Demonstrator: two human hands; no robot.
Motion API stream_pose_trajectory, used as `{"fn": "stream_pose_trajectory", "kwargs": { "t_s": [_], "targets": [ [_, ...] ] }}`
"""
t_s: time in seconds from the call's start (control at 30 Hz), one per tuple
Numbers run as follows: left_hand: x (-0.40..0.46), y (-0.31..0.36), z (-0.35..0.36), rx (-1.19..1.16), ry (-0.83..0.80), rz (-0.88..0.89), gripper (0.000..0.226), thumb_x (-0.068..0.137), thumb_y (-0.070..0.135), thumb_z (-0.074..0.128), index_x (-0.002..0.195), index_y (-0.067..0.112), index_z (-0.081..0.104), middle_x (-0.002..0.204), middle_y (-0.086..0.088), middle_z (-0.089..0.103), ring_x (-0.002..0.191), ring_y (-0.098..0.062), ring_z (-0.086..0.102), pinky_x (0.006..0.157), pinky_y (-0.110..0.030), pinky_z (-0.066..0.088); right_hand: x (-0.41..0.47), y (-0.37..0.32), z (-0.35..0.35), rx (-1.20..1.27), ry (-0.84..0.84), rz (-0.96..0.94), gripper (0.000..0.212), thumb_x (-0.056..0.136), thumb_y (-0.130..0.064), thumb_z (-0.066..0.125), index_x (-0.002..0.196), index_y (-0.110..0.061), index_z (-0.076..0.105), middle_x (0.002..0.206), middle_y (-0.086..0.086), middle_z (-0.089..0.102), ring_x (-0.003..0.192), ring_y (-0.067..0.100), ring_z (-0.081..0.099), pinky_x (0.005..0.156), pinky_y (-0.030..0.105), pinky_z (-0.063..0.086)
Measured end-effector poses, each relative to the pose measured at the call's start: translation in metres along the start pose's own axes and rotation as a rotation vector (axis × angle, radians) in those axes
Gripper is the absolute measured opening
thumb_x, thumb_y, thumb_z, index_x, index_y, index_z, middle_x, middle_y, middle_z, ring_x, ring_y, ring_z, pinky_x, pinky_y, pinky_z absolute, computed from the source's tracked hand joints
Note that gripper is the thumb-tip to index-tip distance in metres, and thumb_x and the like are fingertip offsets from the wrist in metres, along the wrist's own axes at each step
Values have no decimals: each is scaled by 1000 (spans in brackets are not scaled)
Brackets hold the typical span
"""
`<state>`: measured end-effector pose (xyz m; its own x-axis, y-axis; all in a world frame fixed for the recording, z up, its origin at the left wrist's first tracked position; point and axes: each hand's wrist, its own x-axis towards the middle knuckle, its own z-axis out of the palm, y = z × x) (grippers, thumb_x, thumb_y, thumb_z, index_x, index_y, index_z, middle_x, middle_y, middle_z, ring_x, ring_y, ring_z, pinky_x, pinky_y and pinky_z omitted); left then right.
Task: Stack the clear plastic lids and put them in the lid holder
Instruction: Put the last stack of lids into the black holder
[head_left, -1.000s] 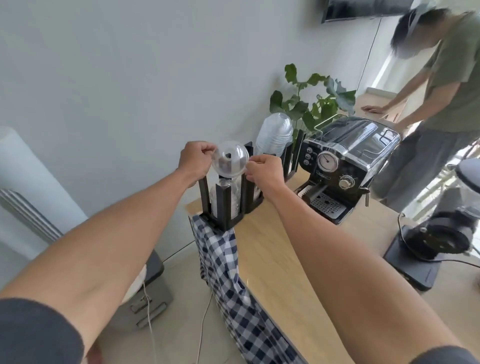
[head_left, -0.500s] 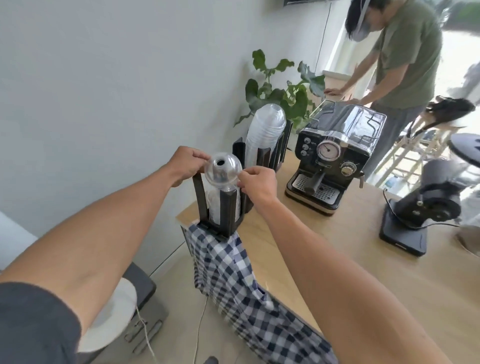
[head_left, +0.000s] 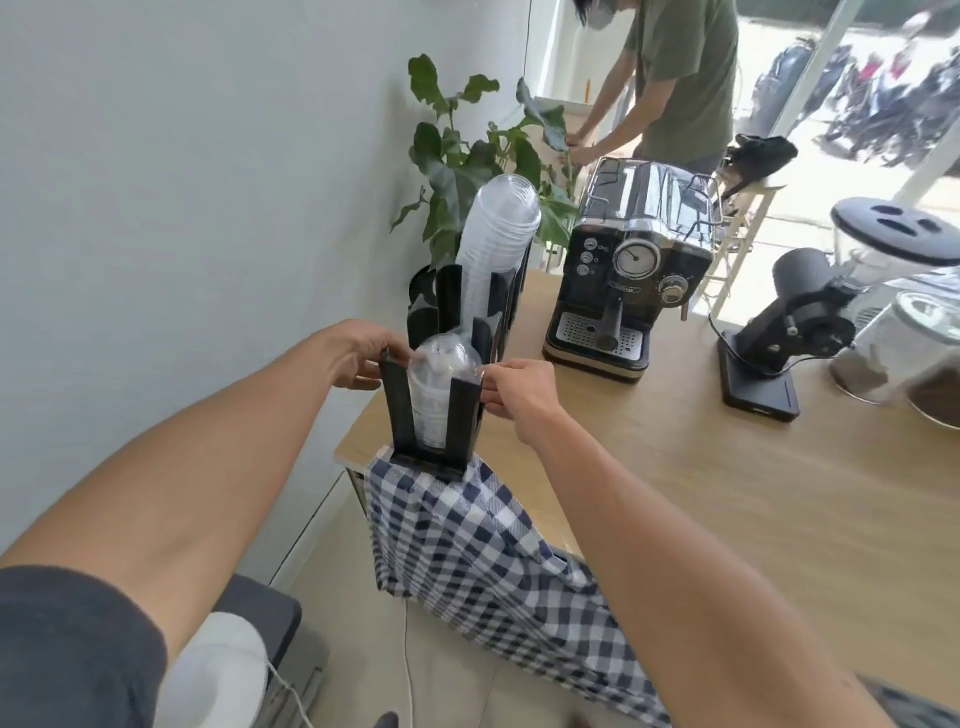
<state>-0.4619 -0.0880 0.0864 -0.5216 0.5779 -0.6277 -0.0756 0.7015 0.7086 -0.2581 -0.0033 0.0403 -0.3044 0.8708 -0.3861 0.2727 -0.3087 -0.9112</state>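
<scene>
We stand at a café counter: espresso machine, grinder, bean jars, and a rack of lids.

Both hands on lids in holder

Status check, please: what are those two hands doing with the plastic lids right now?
Left hand and right hand pinch the stack of clear dome lids from either side. Stack sits in the near slot of the black lid holder. Nothing blocking.
</scene>
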Motion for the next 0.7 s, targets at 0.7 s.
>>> {"fn": "stream_pose_trajectory", "kwargs": {
  "t_s": [0.7],
  "targets": [
    [-19,13,-1,-16,169,209,4,75,14,64,78,11,65,80,-9,67,64,-20,59,61,-28,49,-8,-9,-16,-91,77,-54,16,84,-24,62,82,-11,71,72,4,68,67,20,65,59,31,50]
  ]
}}
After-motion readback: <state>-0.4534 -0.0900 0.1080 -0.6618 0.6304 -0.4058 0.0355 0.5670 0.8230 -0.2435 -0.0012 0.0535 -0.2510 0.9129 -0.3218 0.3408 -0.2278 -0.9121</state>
